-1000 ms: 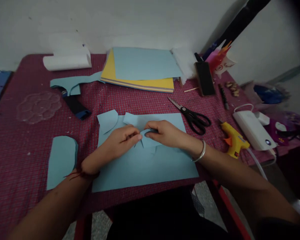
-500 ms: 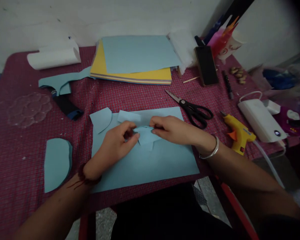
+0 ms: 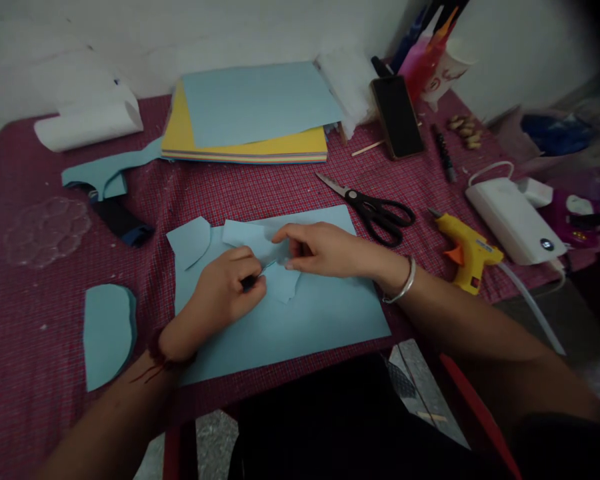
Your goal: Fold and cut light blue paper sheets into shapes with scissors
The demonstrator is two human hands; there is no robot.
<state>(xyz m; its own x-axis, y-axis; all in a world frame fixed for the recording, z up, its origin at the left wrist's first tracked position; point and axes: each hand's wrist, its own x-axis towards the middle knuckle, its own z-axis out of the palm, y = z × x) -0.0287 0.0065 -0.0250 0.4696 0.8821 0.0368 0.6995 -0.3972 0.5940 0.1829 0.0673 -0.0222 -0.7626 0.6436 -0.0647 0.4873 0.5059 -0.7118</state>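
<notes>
- Nearest, at 7 o'clock from the cut piece: left hand point(image 3: 225, 290). No longer pinching paper as half a second ago. Curled shut around a small dark thing point(image 3: 249, 283), too small to identify, its tip close to the piece's left edge.
- Beneath both hands: large blue sheet point(image 3: 310, 320), flat on the checked tablecloth point(image 3: 260, 190), placed as before.
- At the sheet's middle: cut piece point(image 3: 284, 285), light blue with a jagged lower edge. Lifted and bent between fingertips earlier, now lying flat on the sheet.
- At 2 o'clock from the piece: right hand point(image 3: 330, 252). Changed from a pinch to fingers stretched out, pressing the piece's upper part down and gripping nothing.
- Judged from this: bending given up, and the piece pinned flat for work with the dark thing.
- Farther out and unmoved: oval cutout point(image 3: 107, 327) at 8 o'clock, curved offcut point(image 3: 189, 241) at 10, scissors point(image 3: 367, 203) at 1, glue gun point(image 3: 467, 252) at 3, paper stack point(image 3: 250, 143) at 12.
</notes>
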